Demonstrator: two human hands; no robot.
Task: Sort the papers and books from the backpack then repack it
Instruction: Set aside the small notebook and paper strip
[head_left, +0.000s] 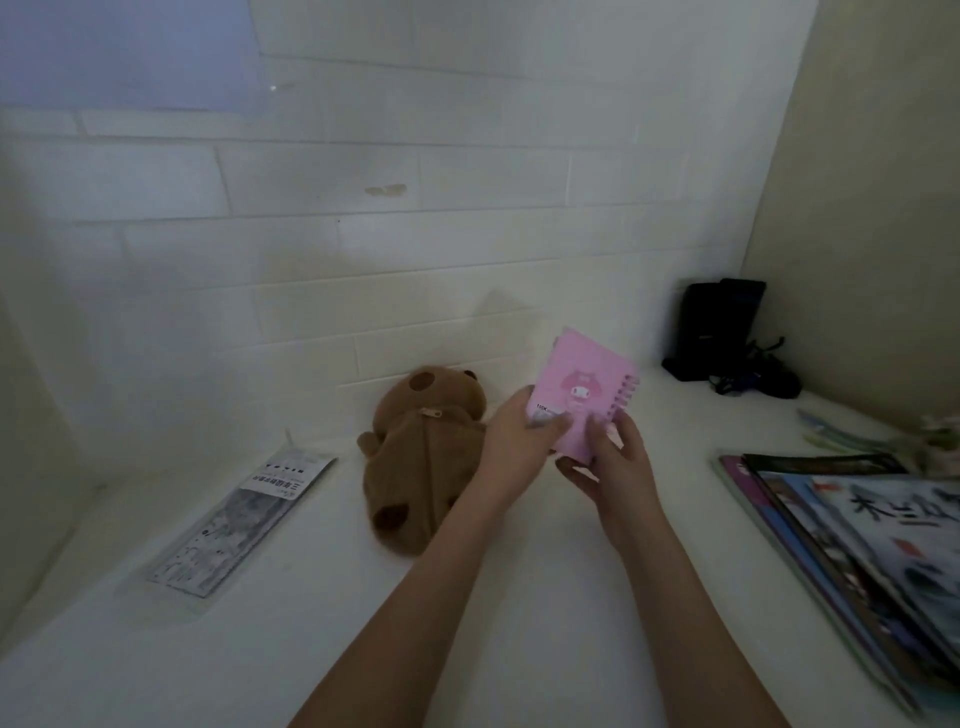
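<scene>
Both hands hold 1 pink spiral notebook (584, 395) upright above the white tabletop (519, 623), just right of the brown plush backpack (415, 457), which lies on its side with its zipper facing up. The left hand (519, 436) pinches the notebook's lower left corner, thumb across the cover. The right hand (615, 462) closes on the bottom edge, fingers behind and thumb in front.

The grip sits low on a tall cover, so the notebook could tip or slide out if either hand lets go early. Its wire coil, on the side away from the backpack, could snag on the plush fabric or the zipper if it is pushed in at an angle.

Left of the backpack, well apart, lies a clear-sleeved printed sheet (244, 525). Far right of the backpack, a fanned stack of books (852, 561) overhangs itself unevenly near the desk edge, and a careless sweep of the forearm there could scatter it. Behind and right, dark objects (727, 338) crowd the corner. The widest open room is the bare surface in front of the backpack, toward the person.
</scene>
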